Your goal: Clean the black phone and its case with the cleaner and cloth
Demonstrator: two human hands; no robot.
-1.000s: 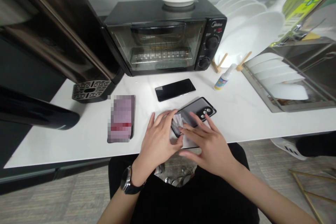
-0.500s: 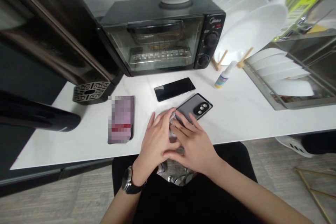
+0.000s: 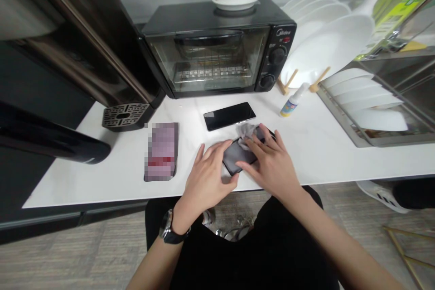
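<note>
A grey phone case [image 3: 235, 157] with a black rim lies tilted on the white counter near its front edge. My left hand [image 3: 208, 173] grips the near left end of the case between thumb and fingers. Under the fingers of my right hand [image 3: 273, 163] is a crumpled grey wipe [image 3: 247, 131], pressed on the case's surface. My right fingers cover the case's camera end, and part of the wipe is hidden too. Just behind, a black phone [image 3: 229, 116] lies screen up, apart from both hands.
A second phone [image 3: 162, 149] with a blurred-out screen lies left. A small spray bottle [image 3: 290, 105] stands right, before racked white plates [image 3: 326, 50]. The toaster oven [image 3: 217, 61] backs the counter; a dark dispenser [image 3: 129, 115] is at left, a sink [image 3: 360, 138] at right.
My right hand has slid right along the case with the wipe, toward the camera end. My left hand has stayed at the lower left end. The view has shifted slightly.
</note>
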